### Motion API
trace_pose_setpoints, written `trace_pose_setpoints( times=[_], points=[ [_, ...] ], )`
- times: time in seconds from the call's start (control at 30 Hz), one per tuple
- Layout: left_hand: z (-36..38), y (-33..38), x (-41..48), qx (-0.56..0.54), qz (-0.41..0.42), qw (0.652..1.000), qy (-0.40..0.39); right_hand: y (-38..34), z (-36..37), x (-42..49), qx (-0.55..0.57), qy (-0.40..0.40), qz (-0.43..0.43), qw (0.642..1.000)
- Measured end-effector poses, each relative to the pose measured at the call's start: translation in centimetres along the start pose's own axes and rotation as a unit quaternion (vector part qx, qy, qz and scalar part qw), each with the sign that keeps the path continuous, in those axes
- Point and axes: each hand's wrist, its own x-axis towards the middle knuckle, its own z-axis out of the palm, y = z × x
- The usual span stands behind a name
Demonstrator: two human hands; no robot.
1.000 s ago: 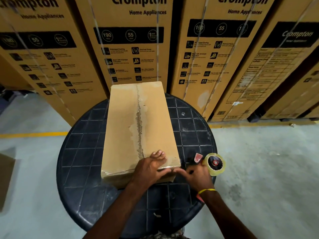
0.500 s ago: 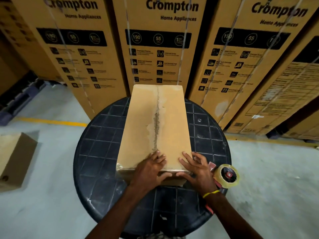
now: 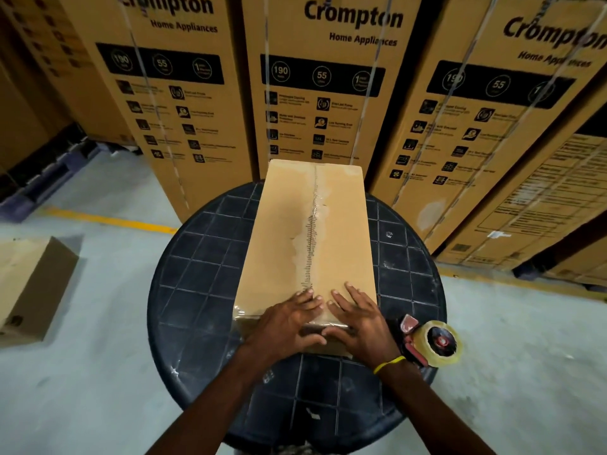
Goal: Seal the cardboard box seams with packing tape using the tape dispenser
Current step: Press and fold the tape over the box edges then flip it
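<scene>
Cardboard box (image 3: 285, 231) is lying lengthwise on the round black desk (image 3: 197, 277). Left grip (image 3: 287, 323) and right grip (image 3: 361, 325) are pressing flat on its near end, fingers straight, holding nothing, either side of the taped centre seam. Tape dispenser (image 3: 430, 341) is sitting on the desk just beside the right wrist. Behind, tall cartons (image 3: 328, 103) are showing "Crompton Home Appliances", "190" and "55".

L hand (image 3: 289, 326) palm down, flat, fingers (image 3: 305, 298) spread fwd; R hand (image 3: 359, 326) alike, just beside it, thumbs close together
</scene>
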Motion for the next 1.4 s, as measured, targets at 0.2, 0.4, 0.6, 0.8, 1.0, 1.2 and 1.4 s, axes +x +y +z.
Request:
trace_pose_setpoints(
  times=[0.2, 0.4, 0.6, 0.8, 1.0, 1.2, 1.4],
  points=[
    [0.5, -0.5, -0.9, 0.009, -0.032, 0.996, 0.086, -0.9, -1.3, 0.3, -0.006, -0.018, 0.022, 1.0],
    [-1.1, -0.6, -1.1, -0.116, -0.072, 0.989, 0.052, -4.7, -1.2, 2.8, 0.096, -0.039, 0.045, 0.994],
    [-4.6, -2.1, -6.7, -0.311, -0.345, 0.831, 0.305, -4.0, -0.4, 2.0, 0.03, -0.055, 0.008, 0.998],
    [-2.8, -5.5, -10.4, -0.619, -0.528, 0.506, 0.288, -4.6, -0.6, 2.1, 0.051, -0.038, 0.025, 0.998],
    [-1.1, -4.2, -8.5, -0.69, -0.524, 0.421, 0.268, -4.4, -0.2, 2.0, 0.051, -0.036, 0.035, 0.997],
    [0.5, -4.5, -8.2, -0.633, -0.56, 0.497, 0.199, -4.5, -0.2, 2.0, 0.071, -0.024, 0.037, 0.997],
    [-2.4, -5.9, -8.1, -0.575, -0.535, 0.552, 0.28, -4.3, 0.0, 2.0, 0.066, -0.033, 0.046, 0.996]
  ],
)
